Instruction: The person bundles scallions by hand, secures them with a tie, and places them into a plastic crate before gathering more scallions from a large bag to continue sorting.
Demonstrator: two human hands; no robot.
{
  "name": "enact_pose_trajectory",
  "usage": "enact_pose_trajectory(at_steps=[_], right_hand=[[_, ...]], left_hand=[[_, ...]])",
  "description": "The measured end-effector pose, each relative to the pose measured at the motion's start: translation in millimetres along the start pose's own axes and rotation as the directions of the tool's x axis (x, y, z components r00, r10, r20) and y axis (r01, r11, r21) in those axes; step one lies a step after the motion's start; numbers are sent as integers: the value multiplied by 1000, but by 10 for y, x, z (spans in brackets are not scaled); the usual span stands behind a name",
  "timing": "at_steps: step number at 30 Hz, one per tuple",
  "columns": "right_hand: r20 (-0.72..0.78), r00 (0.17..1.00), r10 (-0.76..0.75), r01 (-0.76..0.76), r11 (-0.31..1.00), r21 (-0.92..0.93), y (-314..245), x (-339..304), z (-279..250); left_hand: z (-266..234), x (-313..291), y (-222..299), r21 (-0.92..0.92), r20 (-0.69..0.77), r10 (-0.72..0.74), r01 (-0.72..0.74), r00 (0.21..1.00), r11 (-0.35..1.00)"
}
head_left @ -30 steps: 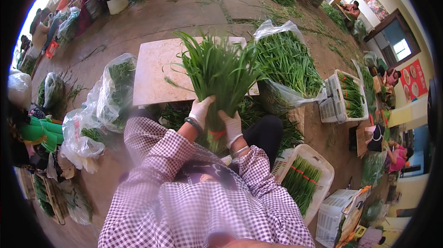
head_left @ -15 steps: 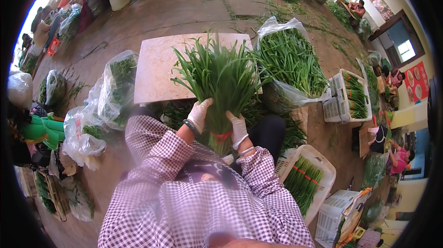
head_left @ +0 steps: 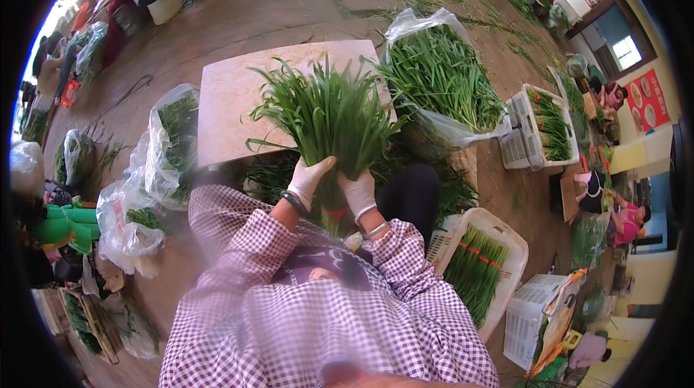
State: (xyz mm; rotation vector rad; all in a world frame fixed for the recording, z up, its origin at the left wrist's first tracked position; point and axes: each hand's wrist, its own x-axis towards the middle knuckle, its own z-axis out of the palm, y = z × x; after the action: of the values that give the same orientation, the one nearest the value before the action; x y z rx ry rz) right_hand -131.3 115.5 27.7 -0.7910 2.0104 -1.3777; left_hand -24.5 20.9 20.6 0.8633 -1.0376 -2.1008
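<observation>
A thick bunch of garlic chives point(head_left: 325, 110) stands upright in front of me, leaves fanned out at the top over a pale board. Around its lower stems runs a red band point(head_left: 335, 212). My left hand point(head_left: 311, 180), in a white glove, is closed round the left side of the bunch. On the right side, my gloved right hand point(head_left: 358, 191) grips it at about the same height, thumbs near each other. The cut ends near my lap are partly hidden and blurred.
The pale board point(head_left: 228, 110) lies just ahead. An open plastic bag of loose chives point(head_left: 444, 74) is at its right. White crates point(head_left: 517, 243) with banded bunches stand to my right, another crate point(head_left: 520, 146) farther off. Filled plastic bags point(head_left: 170, 146) sit at left. Other people work around.
My right hand has moved in toward the left one along the bunch, narrowing the gap between them. The whole view has shifted slightly.
</observation>
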Motion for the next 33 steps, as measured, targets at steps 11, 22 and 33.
enact_pose_trajectory(at_steps=[11, 22, 33], right_hand=[[216, 969, 123, -222, 816, 534, 297, 204, -89], [192, 754, -629, 654, 687, -317, -160, 9, -677], [61, 652, -756, 750, 632, -194, -823, -93, -441]], left_hand=[[-122, 58, 39, -339, -38, -233, 207, 972, 918], [-431, 80, 382, -674, 112, -387, 356, 915, 647], [-92, -391, 503, -243, 309, -573, 646, 759, 724]])
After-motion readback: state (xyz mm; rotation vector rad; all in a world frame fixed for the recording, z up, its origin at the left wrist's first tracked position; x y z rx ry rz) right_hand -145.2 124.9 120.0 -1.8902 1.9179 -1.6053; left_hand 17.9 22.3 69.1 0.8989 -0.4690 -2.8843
